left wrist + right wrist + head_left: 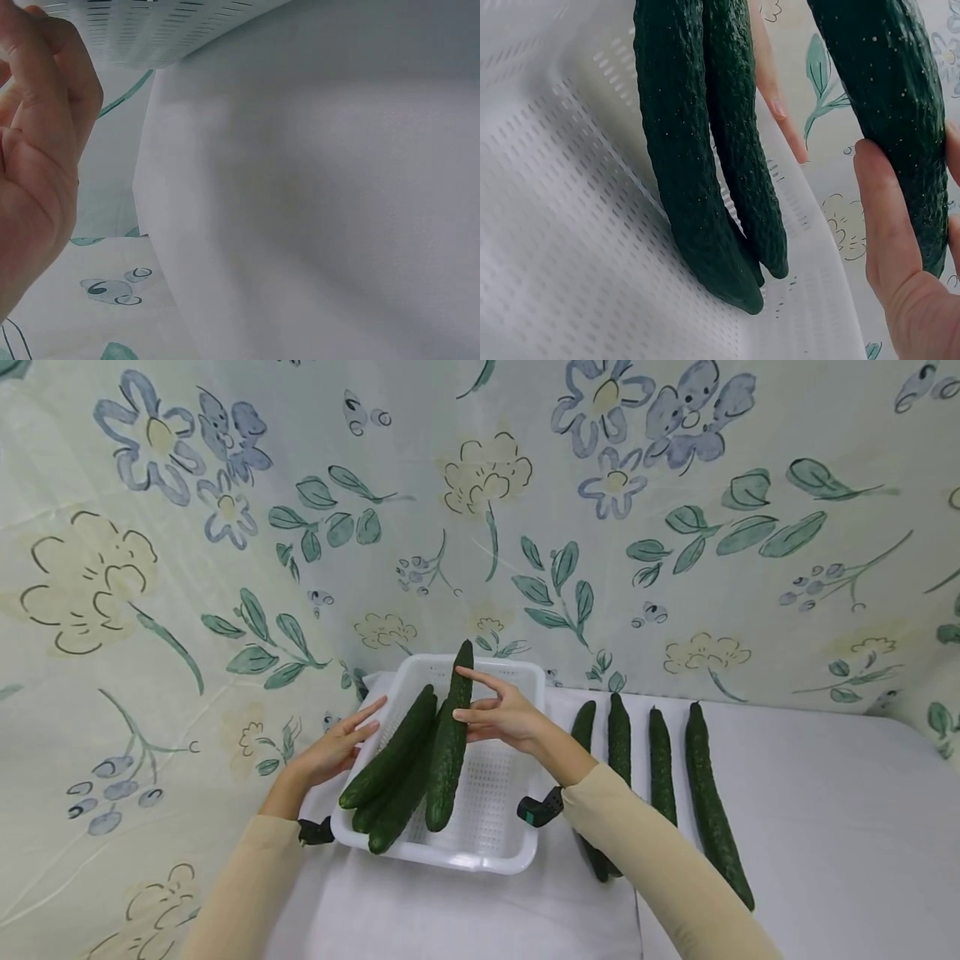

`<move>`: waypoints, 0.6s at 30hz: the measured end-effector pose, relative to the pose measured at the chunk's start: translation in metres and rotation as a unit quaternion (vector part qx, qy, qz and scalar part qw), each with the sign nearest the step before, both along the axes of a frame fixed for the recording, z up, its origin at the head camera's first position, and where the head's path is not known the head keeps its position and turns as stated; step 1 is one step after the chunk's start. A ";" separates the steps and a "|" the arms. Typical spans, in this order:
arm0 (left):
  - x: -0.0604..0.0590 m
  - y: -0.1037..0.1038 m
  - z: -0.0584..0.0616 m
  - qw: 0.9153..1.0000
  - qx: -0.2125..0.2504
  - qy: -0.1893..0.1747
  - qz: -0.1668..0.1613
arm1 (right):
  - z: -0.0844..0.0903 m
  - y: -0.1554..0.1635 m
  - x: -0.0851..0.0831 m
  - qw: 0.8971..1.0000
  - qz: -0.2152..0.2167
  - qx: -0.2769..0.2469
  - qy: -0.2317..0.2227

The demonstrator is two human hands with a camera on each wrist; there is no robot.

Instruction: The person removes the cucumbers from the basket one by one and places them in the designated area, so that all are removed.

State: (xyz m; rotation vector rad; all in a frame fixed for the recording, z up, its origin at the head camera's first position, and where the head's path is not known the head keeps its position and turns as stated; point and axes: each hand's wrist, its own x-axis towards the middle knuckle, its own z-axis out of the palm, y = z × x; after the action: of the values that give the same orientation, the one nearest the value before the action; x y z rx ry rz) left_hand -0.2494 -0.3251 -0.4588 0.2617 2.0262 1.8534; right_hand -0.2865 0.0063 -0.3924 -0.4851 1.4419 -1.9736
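A person's right hand grasps a long dark cucumber between thumb and fingers over the white basket, lower end toward the basket's near wall, tip slanting up past the far rim, while the left hand lies released, fingers straight, against the basket's left rim. From where I stand the grip looks light and sits above the cucumber's middle, so the heavier lower part could swing or slide out of the fingers and knock the cucumbers already lying in the basket at its left side; those stick out over the near-left rim, and a bump might roll one onto the cloth. The basket is light plastic on smooth fabric, and a push from either hand could skid it toward the table edge just left of it. The cucumbers are slender, gently curved and tapered, with dull, dark green, pebbled skin dotted with pale specks, plain in the right wrist view, where two lie touching on the basket floor and the held one hangs beside them. The basket is rectangular with rounded corners, its floor and walls pierced by rows of small slots. Right of the basket four more cucumbers lie in a row on a white tablecloth; behind it hangs a pale curtain printed with blue and yellow flowers and green leaves.
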 end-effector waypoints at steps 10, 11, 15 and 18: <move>0.001 0.003 0.001 1.000 0.004 -0.002 0.000 | 0.002 0.026 0.006 1.000 0.003 0.003 0.016; 0.001 0.003 0.001 1.000 0.004 -0.002 0.000 | 0.001 0.029 0.006 1.000 0.003 0.003 0.015; 0.003 0.005 0.004 1.000 -0.002 -0.006 0.003 | 0.000 0.041 0.007 1.000 -0.003 0.005 0.017; 0.006 0.007 0.011 1.000 -0.005 -0.013 0.006 | -0.001 0.050 0.008 1.000 -0.004 0.007 0.023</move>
State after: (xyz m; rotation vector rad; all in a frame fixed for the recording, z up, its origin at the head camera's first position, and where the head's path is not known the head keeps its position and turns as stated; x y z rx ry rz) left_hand -0.2436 -0.3179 -0.4482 0.2221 2.0221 1.8439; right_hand -0.2781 0.0562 -0.3931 -0.5222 1.4854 -1.9689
